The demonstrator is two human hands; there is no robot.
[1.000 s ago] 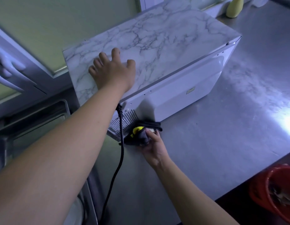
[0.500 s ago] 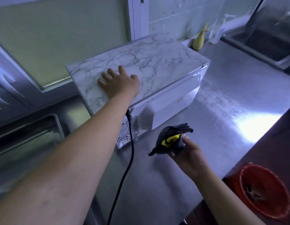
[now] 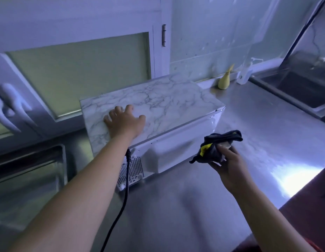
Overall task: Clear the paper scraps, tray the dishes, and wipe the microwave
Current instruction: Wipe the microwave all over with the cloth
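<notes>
A white microwave [image 3: 179, 148] with a marble-patterned top stands on the steel counter, its back panel turned toward me. My left hand [image 3: 124, 121] rests on the near left part of its top, fingers spread. My right hand [image 3: 228, 164] holds a bunched dark cloth with a yellow patch [image 3: 215, 148] in the air, in front of the microwave's back panel and apart from it. Pale bits that look like paper show between my fingers and the cloth.
A black power cord [image 3: 121, 197] runs from the microwave's vented corner down toward me. The steel counter [image 3: 258, 124] stretches right to a sink [image 3: 299, 91]. A yellow bottle [image 3: 224, 80] and a clear pump bottle [image 3: 246, 73] stand at the wall. Another basin [image 3: 29, 171] lies at left.
My right hand has lifted the cloth off the microwave's lower rear corner and carried it up and to the right. My left hand stays on the top. The view has tilted upward.
</notes>
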